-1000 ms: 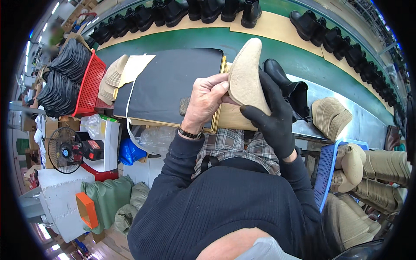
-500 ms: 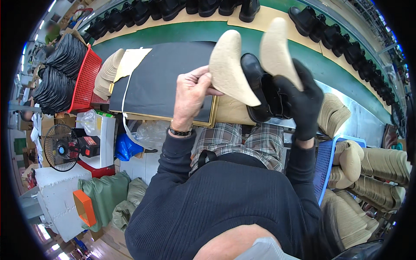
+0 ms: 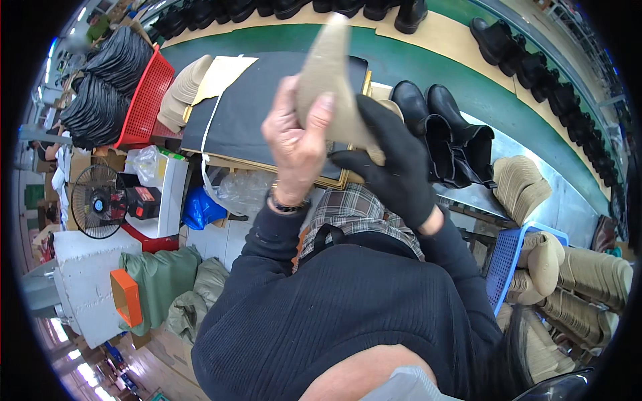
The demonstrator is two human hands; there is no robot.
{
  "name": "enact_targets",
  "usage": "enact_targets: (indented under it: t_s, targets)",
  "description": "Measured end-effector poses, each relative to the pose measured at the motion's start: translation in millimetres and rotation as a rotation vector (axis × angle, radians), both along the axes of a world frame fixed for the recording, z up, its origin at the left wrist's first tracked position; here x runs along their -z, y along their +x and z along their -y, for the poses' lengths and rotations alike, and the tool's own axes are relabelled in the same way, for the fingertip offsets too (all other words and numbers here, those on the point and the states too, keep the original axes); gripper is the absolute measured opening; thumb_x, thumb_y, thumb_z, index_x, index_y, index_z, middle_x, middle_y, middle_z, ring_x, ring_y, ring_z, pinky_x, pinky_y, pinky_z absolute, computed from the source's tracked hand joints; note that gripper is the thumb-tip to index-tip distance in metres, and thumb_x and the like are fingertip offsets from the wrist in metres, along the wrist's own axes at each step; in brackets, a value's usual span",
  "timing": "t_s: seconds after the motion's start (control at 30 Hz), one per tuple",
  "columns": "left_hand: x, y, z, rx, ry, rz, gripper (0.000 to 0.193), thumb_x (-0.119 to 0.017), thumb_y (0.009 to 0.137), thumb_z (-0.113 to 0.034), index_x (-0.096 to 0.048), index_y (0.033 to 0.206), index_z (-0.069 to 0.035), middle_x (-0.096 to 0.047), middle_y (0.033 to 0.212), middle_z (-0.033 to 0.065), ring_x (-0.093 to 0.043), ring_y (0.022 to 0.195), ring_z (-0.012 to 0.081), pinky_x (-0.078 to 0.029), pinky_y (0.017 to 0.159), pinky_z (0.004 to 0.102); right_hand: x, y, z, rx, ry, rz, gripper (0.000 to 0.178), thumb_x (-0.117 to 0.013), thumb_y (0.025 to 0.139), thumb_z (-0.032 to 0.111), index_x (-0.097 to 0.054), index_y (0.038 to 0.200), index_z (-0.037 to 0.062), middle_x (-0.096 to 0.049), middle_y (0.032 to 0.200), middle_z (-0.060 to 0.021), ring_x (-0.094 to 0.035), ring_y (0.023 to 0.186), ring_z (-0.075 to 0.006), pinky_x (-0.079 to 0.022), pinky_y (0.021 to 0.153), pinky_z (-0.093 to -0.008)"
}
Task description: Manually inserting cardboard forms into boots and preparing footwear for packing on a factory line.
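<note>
My left hand (image 3: 294, 137), bare with a dark band at the wrist, grips a beige insole (image 3: 326, 83), its thumb pressed on the face. The insole stands up on end, slightly blurred. My right hand (image 3: 394, 164), in a black glove, closes on the insole's lower end; whether a second insole lies behind it I cannot tell. Just right of the glove, a pair of black ankle boots, the left boot (image 3: 409, 105) and the right boot (image 3: 449, 110), stand on the bench with toes pointing away. Beneath my hands lies a black sheet (image 3: 257, 110) on a board.
Beige insoles are stacked on the bench (image 3: 520, 187) and in a blue basket (image 3: 505, 267) at right. At left are a red basket (image 3: 144, 100) of dark pieces, more insoles (image 3: 184, 93) and a fan (image 3: 99, 200). Black shoes (image 3: 495, 40) line the green conveyor (image 3: 414, 57) beyond.
Two insoles were held apart, one per hand; now my hands are together around one visible insole. The gloved hand moved left, uncovering the boots, which now sit farther right in view.
</note>
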State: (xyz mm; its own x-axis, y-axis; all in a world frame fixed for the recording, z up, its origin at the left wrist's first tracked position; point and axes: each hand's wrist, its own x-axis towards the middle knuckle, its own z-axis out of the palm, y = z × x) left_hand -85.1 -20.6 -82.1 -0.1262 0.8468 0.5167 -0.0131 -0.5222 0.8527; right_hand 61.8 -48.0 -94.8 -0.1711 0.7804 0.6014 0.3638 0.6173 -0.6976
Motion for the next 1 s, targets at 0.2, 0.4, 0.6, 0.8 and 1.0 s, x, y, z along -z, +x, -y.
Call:
enact_targets:
  t_s: [0.2,0.4,0.6,0.8,1.0]
  targets:
    - [40,-76,-27,-0.61,0.236,-1.394,0.036,-0.058,0.07,0.002,-0.062,0.106,-0.005,-0.058,0.085,0.0084,-0.057,0.077,0.0237,-0.05,0.067,0.0339,52,-47,-29,-0.076,0.111,0.511,0.055,-0.071,0.074,0.025,-0.051,0.121,0.0042,-0.052,0.12,-0.0203,-0.048,0.112,-0.0367,-0.039,0.095,-0.0427]
    - [79,-94,-11,-0.267,0.119,-1.375,0.029,-0.063,0.081,-0.009,-0.06,0.109,0.0,-0.062,0.111,0.0143,-0.058,0.108,0.0277,-0.05,0.084,0.0336,50,-26,-31,-0.064,0.019,0.461,0.041,-0.07,0.072,0.015,-0.058,0.11,0.0043,-0.055,0.116,-0.0193,-0.053,0.104,-0.036,-0.045,0.088,-0.0422]
    - [74,-84,-9,-0.165,0.087,-1.282,0.038,-0.068,0.081,-0.019,-0.06,0.113,0.0,-0.06,0.118,0.0155,-0.051,0.119,0.0313,-0.047,0.091,0.0365,66,-32,-54,-0.062,-0.005,0.492,0.031,-0.066,0.074,0.015,-0.06,0.104,0.006,-0.056,0.114,-0.017,-0.053,0.104,-0.0347,-0.045,0.087,-0.0422]
    - [79,-94,-17,-0.156,0.163,-1.186,0.045,-0.068,0.08,-0.031,-0.058,0.11,0.001,-0.061,0.112,0.019,-0.057,0.109,0.0334,-0.049,0.088,0.0391,48,-32,-42,-0.05,0.036,0.444,0.033,-0.065,0.072,0.009,-0.06,0.104,0.0055,-0.056,0.114,-0.0168,-0.053,0.104,-0.0353,-0.046,0.085,-0.0423]
    - [67,-105,-34,-0.103,0.087,-1.035,0.04,-0.062,0.086,-0.03,-0.059,0.11,0.003,-0.062,0.108,0.0209,-0.06,0.099,0.0363,-0.049,0.086,0.0383,57,-19,-36,-0.038,-0.01,0.546,0.035,-0.065,0.071,0.007,-0.06,0.106,0.006,-0.056,0.115,-0.0172,-0.053,0.106,-0.0354,-0.046,0.087,-0.0416]
